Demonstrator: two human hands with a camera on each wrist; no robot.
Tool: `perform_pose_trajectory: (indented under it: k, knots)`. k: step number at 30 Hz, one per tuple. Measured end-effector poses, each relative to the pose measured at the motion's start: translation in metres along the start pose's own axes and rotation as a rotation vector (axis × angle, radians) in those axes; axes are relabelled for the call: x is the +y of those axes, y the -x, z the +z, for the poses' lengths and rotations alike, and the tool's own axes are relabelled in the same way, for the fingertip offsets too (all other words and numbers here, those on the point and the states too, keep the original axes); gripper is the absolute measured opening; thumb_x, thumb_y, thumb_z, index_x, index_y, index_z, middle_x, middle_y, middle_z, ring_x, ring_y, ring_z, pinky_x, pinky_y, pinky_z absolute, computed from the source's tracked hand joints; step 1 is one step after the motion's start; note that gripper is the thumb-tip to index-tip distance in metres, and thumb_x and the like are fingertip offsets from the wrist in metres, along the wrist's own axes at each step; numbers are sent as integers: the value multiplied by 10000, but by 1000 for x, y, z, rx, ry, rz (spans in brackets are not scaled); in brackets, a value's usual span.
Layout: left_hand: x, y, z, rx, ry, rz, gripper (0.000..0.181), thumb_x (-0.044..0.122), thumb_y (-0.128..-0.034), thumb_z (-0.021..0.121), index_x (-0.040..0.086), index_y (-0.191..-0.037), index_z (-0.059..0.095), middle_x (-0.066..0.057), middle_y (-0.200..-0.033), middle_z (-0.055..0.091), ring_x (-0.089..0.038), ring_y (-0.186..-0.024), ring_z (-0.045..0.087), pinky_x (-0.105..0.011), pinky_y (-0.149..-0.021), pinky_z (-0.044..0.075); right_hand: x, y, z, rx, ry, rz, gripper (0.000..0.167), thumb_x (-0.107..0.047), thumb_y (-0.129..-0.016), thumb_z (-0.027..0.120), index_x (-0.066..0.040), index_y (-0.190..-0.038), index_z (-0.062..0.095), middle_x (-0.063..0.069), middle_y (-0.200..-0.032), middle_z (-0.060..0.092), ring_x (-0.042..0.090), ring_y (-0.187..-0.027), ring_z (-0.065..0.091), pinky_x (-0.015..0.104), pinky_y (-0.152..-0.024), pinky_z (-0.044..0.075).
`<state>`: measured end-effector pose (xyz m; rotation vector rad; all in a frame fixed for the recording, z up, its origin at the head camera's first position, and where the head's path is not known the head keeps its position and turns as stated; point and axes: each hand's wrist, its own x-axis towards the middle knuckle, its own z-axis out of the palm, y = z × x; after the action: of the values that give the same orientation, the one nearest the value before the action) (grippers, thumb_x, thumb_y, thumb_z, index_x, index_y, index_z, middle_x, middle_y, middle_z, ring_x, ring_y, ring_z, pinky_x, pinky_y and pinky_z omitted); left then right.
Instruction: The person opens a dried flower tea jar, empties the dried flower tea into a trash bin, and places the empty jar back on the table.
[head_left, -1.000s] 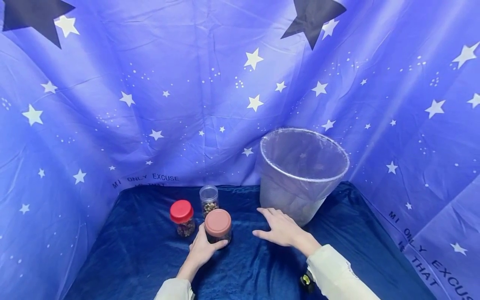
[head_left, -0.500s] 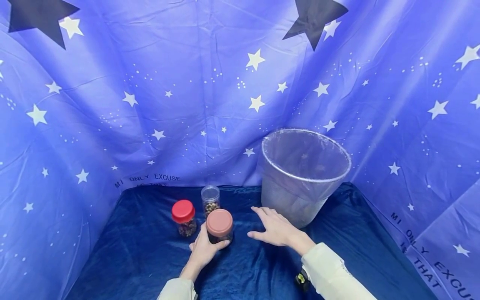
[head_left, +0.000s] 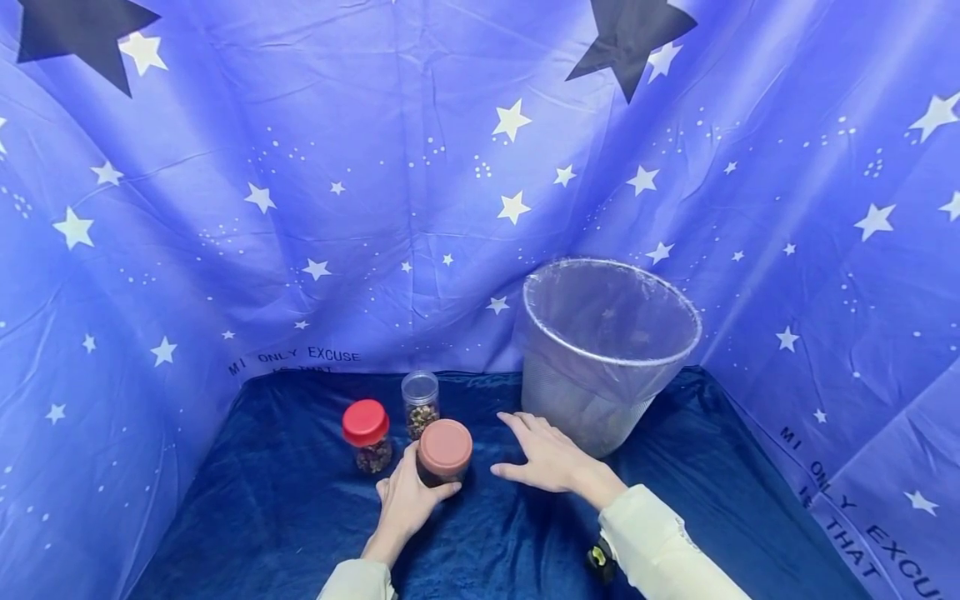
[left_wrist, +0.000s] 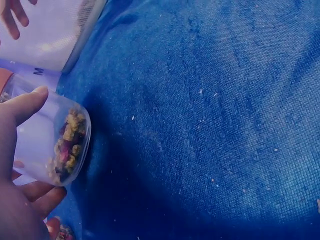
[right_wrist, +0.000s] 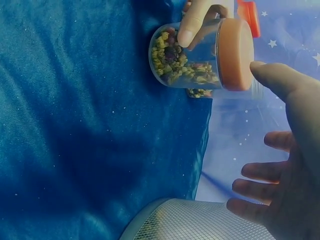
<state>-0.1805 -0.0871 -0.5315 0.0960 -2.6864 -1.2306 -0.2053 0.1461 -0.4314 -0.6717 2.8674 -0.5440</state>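
Note:
My left hand [head_left: 407,497] grips a clear jar with a pinkish-orange lid [head_left: 446,447], thumb on one side and fingers on the other. Dried yellow and dark red flowers [left_wrist: 69,144] lie at the bottom of this jar in the left wrist view. Just left of it stands a jar with a red lid [head_left: 365,423], holding dark dried bits. Behind them is a clear cylinder container [head_left: 421,406], partly filled with dried flowers. To the right, my right hand [head_left: 551,457] hovers with fingers spread, holding nothing, apart from the lidded jar.
A mesh wastebasket [head_left: 592,400] lined with a clear plastic bag stands behind my right hand. Dark blue cloth [head_left: 285,517] covers the table. A blue-purple star-patterned curtain [head_left: 360,167] encloses the back and sides.
The pinkish-lidded jar, in my left hand, has shifted slightly to the right. My right hand has drifted a little left toward it.

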Motion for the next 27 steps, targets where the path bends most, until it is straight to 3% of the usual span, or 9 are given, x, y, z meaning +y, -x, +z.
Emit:
perform_pose_trajectory:
  k: [5, 14, 27]
  knots:
    - [3, 1, 1, 17, -61, 35, 891, 397, -603, 912, 116, -1350, 516, -148, -1220, 674, -331, -1116, 641, -483, -817, 326, -1, 0, 1, -3, -25, 0, 826, -560, -870, 651, -123, -1512, 370, 161, -1520, 423, 377, -1401, 409, 569, -1101, 380]
    - [10, 3, 0, 17, -124, 85, 873, 411, -594, 914, 151, -1338, 539, -149, -1151, 682, -360, -1013, 643, -495, -813, 310, -4, -1, 4, -32, -111, -28, 882, -593, -877, 621, -107, -1541, 306, 151, -1573, 356, 392, -1457, 330, 594, -1137, 321]
    - [12, 9, -1, 33, -170, 203, 884, 440, -571, 919, 190, -1336, 555, -106, -1238, 653, -341, -1042, 615, -524, -862, 315, -8, 3, 10, -77, -181, -39, 900, -632, -880, 591, -123, -1553, 281, 124, -1587, 341, 364, -1472, 318, 588, -1145, 314]
